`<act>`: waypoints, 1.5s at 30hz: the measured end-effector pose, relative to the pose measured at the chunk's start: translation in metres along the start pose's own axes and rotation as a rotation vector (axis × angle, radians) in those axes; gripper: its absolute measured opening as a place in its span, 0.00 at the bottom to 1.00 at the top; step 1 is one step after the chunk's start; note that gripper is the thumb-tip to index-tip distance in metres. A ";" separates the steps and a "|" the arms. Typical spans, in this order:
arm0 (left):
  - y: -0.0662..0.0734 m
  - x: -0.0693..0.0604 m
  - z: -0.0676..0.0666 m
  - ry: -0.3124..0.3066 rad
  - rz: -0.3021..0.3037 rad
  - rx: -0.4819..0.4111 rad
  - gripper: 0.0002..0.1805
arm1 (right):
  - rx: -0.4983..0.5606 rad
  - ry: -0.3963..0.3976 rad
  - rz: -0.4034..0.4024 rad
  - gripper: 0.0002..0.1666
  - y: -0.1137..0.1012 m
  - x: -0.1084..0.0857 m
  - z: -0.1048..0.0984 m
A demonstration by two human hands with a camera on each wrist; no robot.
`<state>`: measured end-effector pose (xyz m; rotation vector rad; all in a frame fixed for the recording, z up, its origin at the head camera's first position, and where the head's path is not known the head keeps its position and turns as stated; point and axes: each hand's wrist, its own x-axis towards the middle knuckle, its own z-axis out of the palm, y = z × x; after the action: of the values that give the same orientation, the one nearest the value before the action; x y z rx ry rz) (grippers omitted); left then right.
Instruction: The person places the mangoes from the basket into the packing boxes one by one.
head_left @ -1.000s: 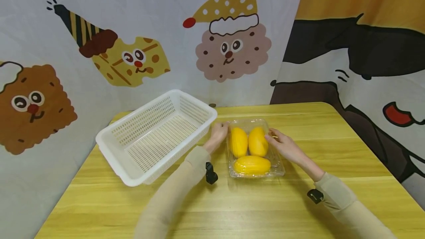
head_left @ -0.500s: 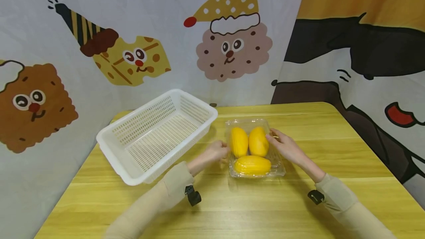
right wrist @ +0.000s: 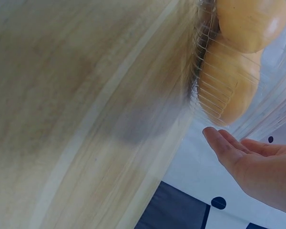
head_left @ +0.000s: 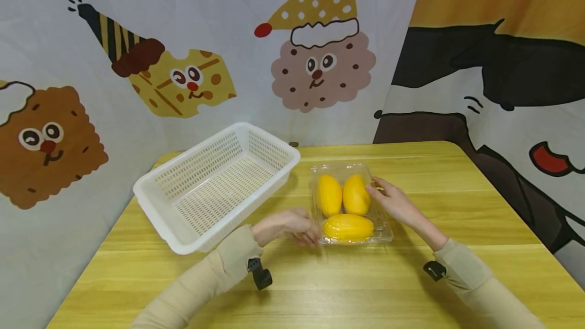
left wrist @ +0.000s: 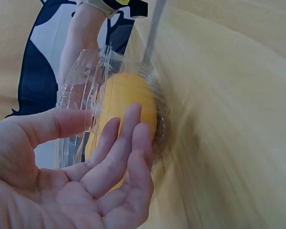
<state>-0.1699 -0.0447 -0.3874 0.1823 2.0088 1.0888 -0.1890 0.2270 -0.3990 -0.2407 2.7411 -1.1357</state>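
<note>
A clear plastic clamshell box lies on the table with three yellow oval fruits inside, mango-like in shape. Its lid lies over them; whether it is latched I cannot tell. My left hand is at the box's near left corner, slightly blurred. In the left wrist view its fingers are loosely bent in front of the box wall, and the thumb is close to the lid's rim. My right hand holds the box's right side, thumb over the lid's edge and fingers along the side wall.
A white perforated plastic basket with nothing in it stands to the left of the box, set at an angle. Both are on a wooden table. A cloth with cartoon prints hangs behind the table.
My left hand has come off the box's far left side and moved toward me, down to its near left corner. My right hand, the box and the basket stay put.
</note>
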 end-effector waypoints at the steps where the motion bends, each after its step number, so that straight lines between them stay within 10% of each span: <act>1: 0.000 0.000 0.001 -0.013 0.000 -0.009 0.10 | 0.002 -0.002 0.002 0.42 0.000 0.000 0.000; 9: -0.007 0.002 0.005 -0.142 0.003 -0.114 0.14 | -0.008 0.004 -0.005 0.40 0.000 0.000 0.001; 25: -0.010 0.010 0.015 -0.025 0.019 -0.093 0.12 | -0.018 0.003 -0.013 0.41 0.000 0.000 0.001; 45: -0.018 0.014 0.007 -0.091 0.028 -0.274 0.07 | -0.020 0.006 -0.017 0.41 0.000 0.000 -0.001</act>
<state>-0.1699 -0.0444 -0.4114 0.1148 1.7602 1.3363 -0.1889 0.2277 -0.3987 -0.2633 2.7618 -1.1161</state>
